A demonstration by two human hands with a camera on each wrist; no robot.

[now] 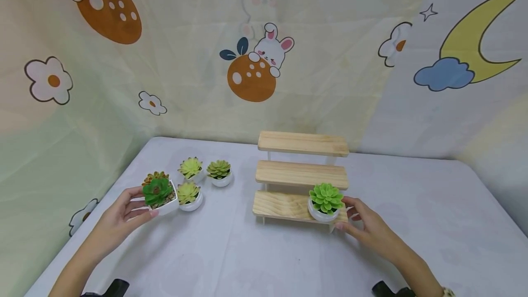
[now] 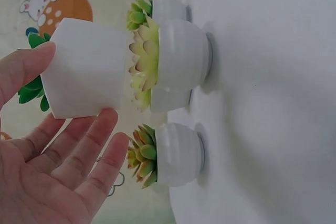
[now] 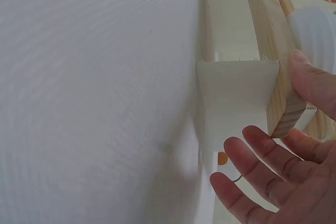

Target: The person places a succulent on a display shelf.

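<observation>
My left hand [image 1: 128, 214] holds a white angular pot [image 2: 86, 69] above the table's left side, thumb on one side and fingertips on the other. A dark green succulent [image 1: 157, 191] and a reddish one grow from it. At the right end of the lowest wooden shelf [image 1: 276, 204] stands a bright green succulent [image 1: 326, 198] in a round white pot [image 3: 313, 32]. Beside that end is my right hand [image 1: 369, 228], its thumb against the board's edge near the pot. The other fingers of that hand reach past the board's end, loosely extended.
Three small succulents cluster behind my left hand: a pale one [image 1: 189, 194] in front, another pale one [image 1: 191, 167] and a darker green one [image 1: 219, 169] behind. The stand's middle shelf [image 1: 301, 174] and top shelf [image 1: 303, 143] rise in steps toward the printed cloth backdrop [image 1: 330, 81].
</observation>
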